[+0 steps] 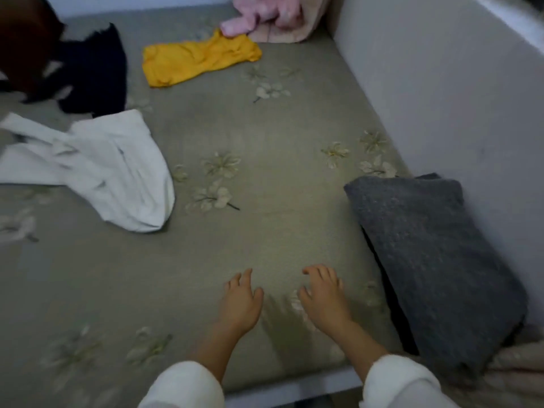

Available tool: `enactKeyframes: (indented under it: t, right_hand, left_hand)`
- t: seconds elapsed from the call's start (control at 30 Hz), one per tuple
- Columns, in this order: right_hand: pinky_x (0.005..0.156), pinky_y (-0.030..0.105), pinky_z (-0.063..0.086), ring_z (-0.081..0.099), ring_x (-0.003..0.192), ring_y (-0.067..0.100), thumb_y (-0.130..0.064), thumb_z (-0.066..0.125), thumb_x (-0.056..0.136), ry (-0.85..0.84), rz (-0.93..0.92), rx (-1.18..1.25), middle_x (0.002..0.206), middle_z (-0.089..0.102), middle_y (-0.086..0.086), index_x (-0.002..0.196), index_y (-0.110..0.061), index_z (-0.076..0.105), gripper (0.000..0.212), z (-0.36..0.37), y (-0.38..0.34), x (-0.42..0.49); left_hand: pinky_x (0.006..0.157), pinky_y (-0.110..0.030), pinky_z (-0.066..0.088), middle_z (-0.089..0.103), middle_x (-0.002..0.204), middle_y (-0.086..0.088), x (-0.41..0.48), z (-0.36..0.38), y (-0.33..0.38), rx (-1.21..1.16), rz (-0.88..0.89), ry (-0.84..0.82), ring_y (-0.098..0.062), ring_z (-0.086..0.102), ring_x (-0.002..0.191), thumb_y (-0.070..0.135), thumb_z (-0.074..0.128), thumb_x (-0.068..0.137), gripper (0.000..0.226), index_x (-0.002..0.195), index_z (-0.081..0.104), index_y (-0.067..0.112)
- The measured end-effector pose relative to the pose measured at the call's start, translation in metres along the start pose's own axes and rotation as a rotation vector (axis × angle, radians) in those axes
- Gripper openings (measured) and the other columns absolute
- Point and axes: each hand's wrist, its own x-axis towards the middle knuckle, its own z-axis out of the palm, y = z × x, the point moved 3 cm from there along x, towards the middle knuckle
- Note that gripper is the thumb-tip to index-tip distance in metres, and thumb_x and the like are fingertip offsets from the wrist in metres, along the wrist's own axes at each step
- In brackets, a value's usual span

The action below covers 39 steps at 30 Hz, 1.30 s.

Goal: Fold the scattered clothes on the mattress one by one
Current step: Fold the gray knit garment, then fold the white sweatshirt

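Down at the near edge of the mattress (pixel 273 160), your left hand (pixel 243 300) and right hand (pixel 322 295) sit side by side, palms down, fingers loosely spread and holding nothing. Whether they rest on the sheet or hover just over it, you cannot tell from this view.

Your closest unfolded piece is the white garment (pixel 103 172). It lies ahead and off to your left, well apart from both hands. It is crumpled, and its long axis slants from the left edge of view down toward the middle, rounded end nearest you. Your left hand is the nearer one, so the reach likely leads from that side, across and forward.

The yellow garment (pixel 197 60) lies farther off, almost straight ahead, its length running left to right. The black garment (pixel 94 72) is bunched at the far left.

The grey folded piece (pixel 435 260), just right of your right hand and near the wall (pixel 441 83), looks already done, so leave it
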Motion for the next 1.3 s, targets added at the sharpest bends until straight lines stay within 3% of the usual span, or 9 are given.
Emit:
enactKeyframes:
  t: [0.1, 0.27, 0.43, 0.87, 0.93, 1.03, 1.13, 1.23, 1.3]
  right_hand:
    - [0.097, 0.039, 0.033, 0.044, 0.121, 0.025, -0.050, 0.020, 0.072, -0.081, -0.039, -0.039, 0.123, 0.053, 0.003, 0.122, -0.016, 0.055, 0.070, 0.039, -0.069, -0.026]
    - [0.103, 0.034, 0.027, 0.035, 0.129, 0.020, -0.034, 0.050, 0.093, -0.183, -0.099, -0.056, 0.135, 0.046, 0.001, 0.131, -0.018, 0.047, 0.041, 0.103, -0.171, -0.055]
    - [0.105, 0.035, 0.026, 0.033, 0.130, 0.019, -0.033, 0.048, 0.095, -0.290, -0.164, -0.085, 0.138, 0.043, 0.001, 0.135, -0.018, 0.043, 0.042, 0.158, -0.252, -0.056]
    - [0.107, 0.038, 0.032, 0.035, 0.130, 0.024, -0.032, 0.051, 0.094, -0.437, -0.199, -0.252, 0.139, 0.043, 0.008, 0.137, -0.012, 0.042, 0.047, 0.255, -0.343, 0.108]
    - [0.106, 0.039, 0.031, 0.036, 0.129, 0.025, -0.031, 0.051, 0.094, -0.417, -0.187, -0.274, 0.138, 0.043, 0.009, 0.135, -0.012, 0.042, 0.047, 0.267, -0.352, 0.143]
    - [0.101, 0.040, 0.032, 0.036, 0.123, 0.027, -0.028, 0.055, 0.090, -0.271, -0.249, -0.314, 0.133, 0.042, 0.011, 0.128, -0.010, 0.044, 0.043, 0.279, -0.372, 0.195]
    - [0.103, 0.046, 0.030, 0.029, 0.128, 0.030, -0.029, 0.060, 0.085, -0.173, -0.315, -0.372, 0.145, 0.030, 0.012, 0.138, -0.013, 0.034, 0.061, 0.293, -0.395, 0.241]
    - [0.102, 0.049, 0.033, 0.026, 0.132, 0.032, -0.034, 0.063, 0.083, -0.285, -0.262, -0.396, 0.149, 0.022, 0.010, 0.149, -0.017, 0.013, 0.084, 0.315, -0.410, 0.272]
    - [0.092, 0.044, 0.040, 0.036, 0.121, 0.032, -0.031, 0.059, 0.086, -0.235, -0.276, -0.457, 0.138, 0.035, 0.011, 0.146, -0.012, 0.021, 0.074, 0.326, -0.411, 0.281]
  left_hand:
    - [0.113, -0.035, 0.020, 0.025, 0.154, -0.012, -0.030, -0.040, -0.071, -0.012, -0.014, 0.017, -0.029, 0.021, 0.141, 0.031, 0.039, 0.100, 0.055, 0.150, 0.022, 0.015]
    - [0.112, -0.035, 0.022, 0.030, 0.151, -0.014, -0.075, -0.107, -0.200, -0.046, -0.134, 0.076, -0.030, 0.025, 0.139, 0.028, 0.040, 0.099, 0.052, 0.148, 0.029, 0.012]
    - [0.110, -0.037, 0.025, 0.033, 0.149, -0.016, -0.096, -0.161, -0.295, -0.072, -0.287, 0.150, -0.031, 0.029, 0.136, 0.028, 0.041, 0.099, 0.049, 0.145, 0.033, 0.011]
    - [0.109, -0.036, 0.028, 0.033, 0.148, -0.014, 0.013, -0.208, -0.433, -0.106, -0.420, 0.223, -0.029, 0.030, 0.135, 0.029, 0.043, 0.099, 0.050, 0.144, 0.035, 0.011]
    - [0.111, -0.036, 0.024, 0.025, 0.153, -0.017, 0.041, -0.208, -0.451, -0.076, -0.423, 0.227, -0.031, 0.024, 0.139, 0.032, 0.040, 0.099, 0.053, 0.146, 0.029, 0.011]
    - [0.116, -0.041, 0.013, -0.003, 0.159, -0.015, 0.083, -0.205, -0.473, 0.006, -0.421, 0.177, -0.032, 0.002, 0.146, 0.040, 0.033, 0.100, 0.062, 0.152, 0.006, 0.020]
    - [0.117, -0.047, 0.000, -0.021, 0.157, -0.014, 0.116, -0.199, -0.484, -0.007, -0.439, 0.162, -0.033, -0.016, 0.145, 0.054, 0.030, 0.097, 0.073, 0.150, -0.013, 0.028]
    - [0.115, -0.052, -0.002, -0.024, 0.155, -0.017, 0.134, -0.190, -0.486, -0.002, -0.492, 0.191, -0.036, -0.020, 0.143, 0.065, 0.024, 0.092, 0.082, 0.147, -0.022, 0.026]
    - [0.114, -0.054, 0.000, -0.023, 0.155, -0.020, 0.137, -0.183, -0.488, 0.029, -0.504, 0.205, -0.039, -0.019, 0.142, 0.076, 0.008, 0.084, 0.087, 0.147, -0.024, 0.023]
